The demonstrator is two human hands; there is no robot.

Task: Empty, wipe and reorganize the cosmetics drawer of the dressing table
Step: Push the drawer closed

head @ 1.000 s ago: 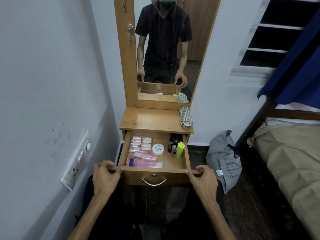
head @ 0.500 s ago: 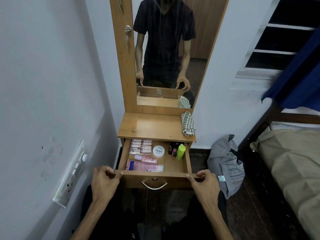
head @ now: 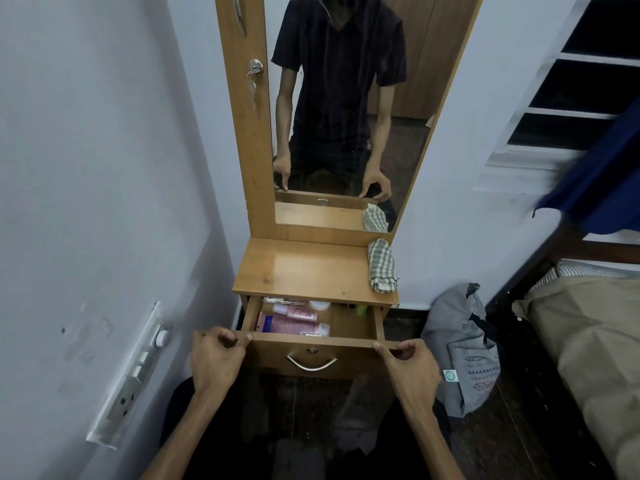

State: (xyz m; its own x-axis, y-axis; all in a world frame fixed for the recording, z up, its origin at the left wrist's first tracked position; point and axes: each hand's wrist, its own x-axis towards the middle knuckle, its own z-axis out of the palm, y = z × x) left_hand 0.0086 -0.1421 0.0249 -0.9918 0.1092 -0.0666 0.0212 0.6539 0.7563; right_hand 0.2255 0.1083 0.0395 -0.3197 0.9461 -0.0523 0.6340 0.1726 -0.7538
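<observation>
The wooden drawer point(head: 313, 360) of the dressing table point(head: 304, 268) stands about half open. My left hand point(head: 214, 358) pinches the left end of its front edge. My right hand point(head: 410, 367) pinches the right end. Inside lie a pink tube with a blue end point(head: 291, 327), a pink bottle point(head: 298, 311), a white round jar point(head: 319, 304) and a green bottle point(head: 361, 309), the last two partly hidden under the tabletop. A folded checked cloth point(head: 381, 265) rests on the tabletop's right side.
A tall mirror point(head: 346, 109) rises behind the tabletop, with a key in a lock point(head: 255, 69) on its frame. A switchboard point(head: 131, 375) sticks out of the left wall. A grey bag point(head: 460, 348) sits on the floor to the right, beside a bed point(head: 588, 341).
The drawer has slid inward under both hands; the back-row items that were in full view now sit partly beneath the tabletop.
</observation>
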